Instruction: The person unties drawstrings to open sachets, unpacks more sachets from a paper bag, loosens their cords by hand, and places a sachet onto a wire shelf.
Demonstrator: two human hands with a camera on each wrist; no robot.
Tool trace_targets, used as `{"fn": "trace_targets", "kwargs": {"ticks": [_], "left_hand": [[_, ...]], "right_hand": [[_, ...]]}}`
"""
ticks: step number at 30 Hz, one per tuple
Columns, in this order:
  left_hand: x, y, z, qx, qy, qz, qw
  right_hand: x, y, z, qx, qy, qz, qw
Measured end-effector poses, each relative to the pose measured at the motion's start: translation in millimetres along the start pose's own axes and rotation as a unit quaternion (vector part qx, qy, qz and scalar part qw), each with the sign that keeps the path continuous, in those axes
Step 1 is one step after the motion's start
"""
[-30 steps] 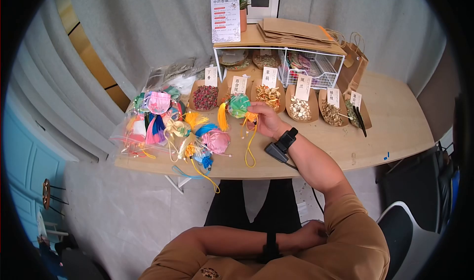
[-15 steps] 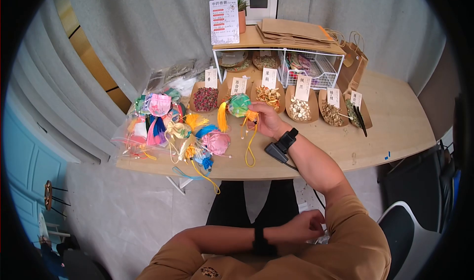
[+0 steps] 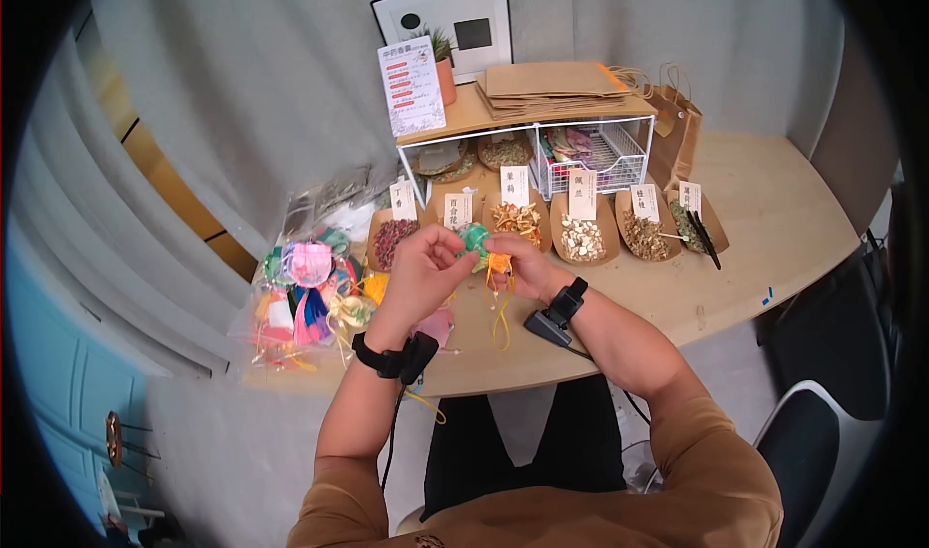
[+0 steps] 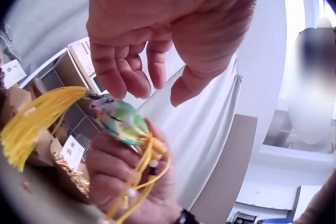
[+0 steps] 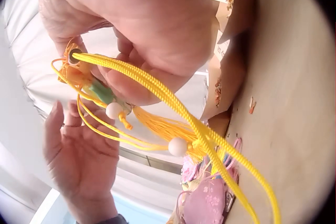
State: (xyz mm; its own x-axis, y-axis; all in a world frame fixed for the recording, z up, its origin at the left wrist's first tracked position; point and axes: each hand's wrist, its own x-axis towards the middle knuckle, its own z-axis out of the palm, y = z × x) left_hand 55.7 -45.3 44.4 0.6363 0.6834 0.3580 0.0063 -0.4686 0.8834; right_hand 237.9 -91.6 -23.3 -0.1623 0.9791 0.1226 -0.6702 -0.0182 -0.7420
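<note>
A small green drawstring sachet (image 3: 472, 239) with a gathered orange neck is held up over the table. My right hand (image 3: 528, 269) grips it near the neck, thumb along its side. Its yellow cord (image 5: 152, 83), strung with white beads (image 5: 177, 147), loops down from there. From the sachet's other end hangs a yellow tassel (image 4: 44, 119). Beside the sachet is my left hand (image 3: 422, 272), its fingers loosely bent and the thumb apart. In the left wrist view, the fingertips (image 4: 137, 86) come right at the sachet's tassel end, with nothing between them and the thumb.
On the left lies a pile of colourful sachets (image 3: 312, 264) in clear plastic. Labelled kraft trays of dried herbs (image 3: 583, 240) line the table's middle, black tongs (image 3: 704, 238) in the rightmost. Behind stands a wooden-topped rack (image 3: 464, 122) bearing paper bags (image 3: 552, 88).
My left hand has come up from my lap, across the table, to beside the sachet. My right hand keeps its hold on the sachet. The head view has shifted and tilted.
</note>
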Motion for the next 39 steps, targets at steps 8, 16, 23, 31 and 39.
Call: {"fn": "trace_targets", "kwargs": {"ticks": [8, 16, 23, 31, 39], "left_hand": [[23.8, -22.5, 14.8, 0.118, -0.067, 0.123, 0.983], [18.9, -38.1, 10.6, -0.042, -0.096, 0.064, 0.993], [14.4, -47.0, 0.2, -0.187, -0.120, 0.007, 0.975], [15.5, -45.9, 3.4, -0.163, -0.071, 0.071, 0.981], [18.1, -47.9, -1.0, -0.167, -0.169, -0.011, 0.971]], "right_hand": [[-1.7, -13.1, 5.7, -0.045, 0.046, -0.012, 0.998], [4.8, -1.1, -3.4, -0.077, 0.050, -0.013, 0.996], [2.4, 6.4, -3.1, -0.085, 0.079, 0.022, 0.993], [-3.6, -0.7, -1.7, -0.090, 0.010, 0.027, 0.996], [-4.2, 1.4, -0.2, -0.096, -0.009, 0.073, 0.993]]}}
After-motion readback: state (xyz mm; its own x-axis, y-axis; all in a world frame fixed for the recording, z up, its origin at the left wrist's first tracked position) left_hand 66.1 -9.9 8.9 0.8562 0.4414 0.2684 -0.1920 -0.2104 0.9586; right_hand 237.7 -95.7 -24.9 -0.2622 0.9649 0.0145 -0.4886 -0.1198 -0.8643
